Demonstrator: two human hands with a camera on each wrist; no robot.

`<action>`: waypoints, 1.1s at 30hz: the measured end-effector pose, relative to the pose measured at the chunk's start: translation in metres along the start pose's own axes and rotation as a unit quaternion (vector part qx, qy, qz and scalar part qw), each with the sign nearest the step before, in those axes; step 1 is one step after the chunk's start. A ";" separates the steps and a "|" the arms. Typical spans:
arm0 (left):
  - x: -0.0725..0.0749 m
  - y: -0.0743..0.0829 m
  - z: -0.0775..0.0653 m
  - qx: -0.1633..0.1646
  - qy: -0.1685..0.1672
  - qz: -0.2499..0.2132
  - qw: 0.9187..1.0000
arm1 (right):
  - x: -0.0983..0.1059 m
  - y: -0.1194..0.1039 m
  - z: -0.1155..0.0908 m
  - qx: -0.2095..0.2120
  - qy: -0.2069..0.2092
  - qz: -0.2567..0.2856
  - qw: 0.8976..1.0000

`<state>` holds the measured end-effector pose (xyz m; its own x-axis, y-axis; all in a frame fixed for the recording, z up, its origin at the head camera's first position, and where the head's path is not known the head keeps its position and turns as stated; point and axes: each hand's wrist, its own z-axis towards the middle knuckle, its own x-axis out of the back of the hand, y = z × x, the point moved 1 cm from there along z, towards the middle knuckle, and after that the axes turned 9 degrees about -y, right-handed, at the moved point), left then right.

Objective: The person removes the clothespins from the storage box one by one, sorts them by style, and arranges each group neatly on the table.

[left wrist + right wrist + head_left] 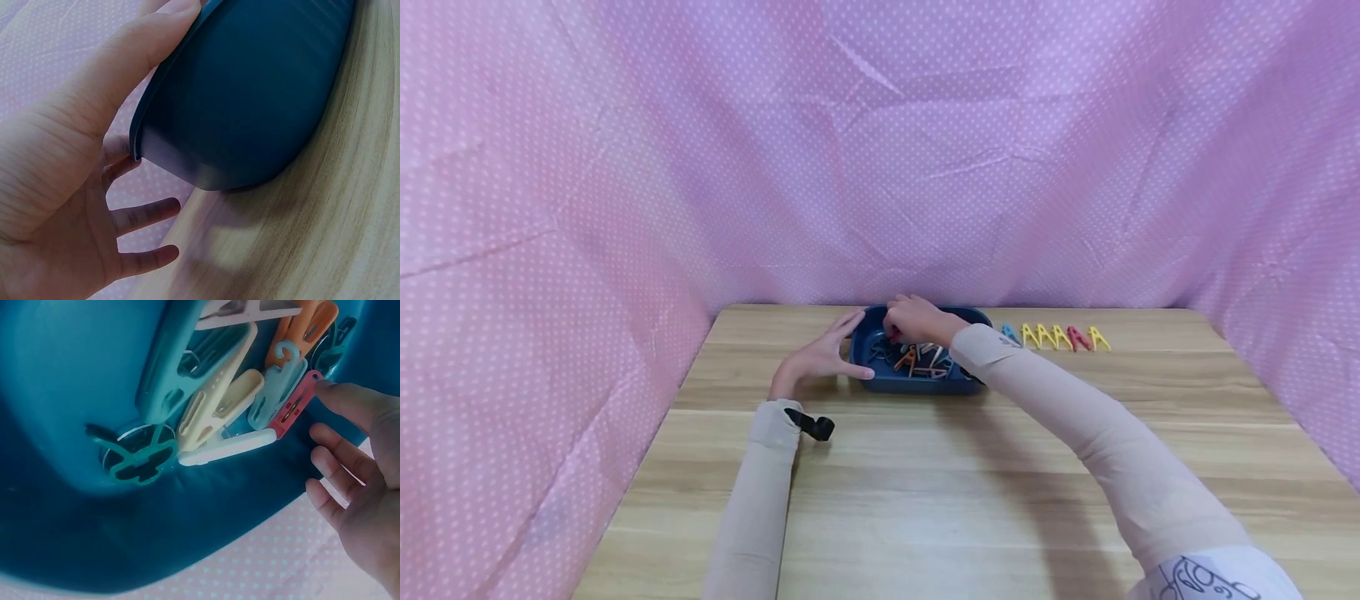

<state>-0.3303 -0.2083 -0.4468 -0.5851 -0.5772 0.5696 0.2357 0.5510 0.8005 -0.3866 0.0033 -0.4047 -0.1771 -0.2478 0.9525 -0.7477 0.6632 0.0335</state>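
Note:
A dark blue plastic basin [917, 386] holds several loose clothespins in orange, cream, white, pale blue and green. My left hand [820, 354] spans its left end, fingers spread; in the left wrist view the thumb [134, 53] lies along the rim and the other fingers stretch beside the outer wall. Over the basin, my right hand [917, 319] reaches down with a red clothespin [297, 406] at the thumb tip, pinched at one end; the index finger is hidden behind the thumb. An orange clothespin [907, 360] lies below this hand.
On the wooden table [880, 500], right of the basin, stretches a row of blue, yellow and red clothespins, with a yellow clothespin [1098, 338] at its far end. A pink dotted cloth [880, 167] hangs close behind the table's back edge. A black strap [811, 423] sits at the left wrist.

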 end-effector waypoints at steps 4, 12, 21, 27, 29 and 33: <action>0.000 -0.002 0.001 -0.004 0.002 -0.009 1.000 | 0.000 0.001 0.004 -0.003 -0.007 -0.015 1.000; 0.001 -0.002 0.001 -0.004 0.008 0.020 1.000 | 0.000 -0.003 0.010 -0.008 -0.032 -0.027 0.999; -0.002 -0.001 -0.002 -0.005 0.004 -0.001 1.000 | -0.004 -0.007 0.010 -0.020 -0.048 -0.055 0.997; -0.004 -0.002 -0.001 -0.007 0.009 0.020 1.000 | -0.009 -0.003 0.007 -0.002 -0.023 -0.043 0.999; -0.004 -0.002 -0.002 -0.006 0.008 0.023 1.000 | -0.010 -0.002 0.005 0.009 -0.014 -0.028 0.999; -0.004 -0.001 -0.002 -0.007 0.007 0.023 1.000 | -0.009 0.000 -0.001 0.022 0.003 -0.022 1.000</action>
<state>-0.3270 -0.2076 -0.4491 -0.5621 -0.5607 0.6080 0.2722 0.5687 0.7762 -0.3843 0.0064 -0.4135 -0.1396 -0.2712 0.9523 -0.7827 0.6194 0.0616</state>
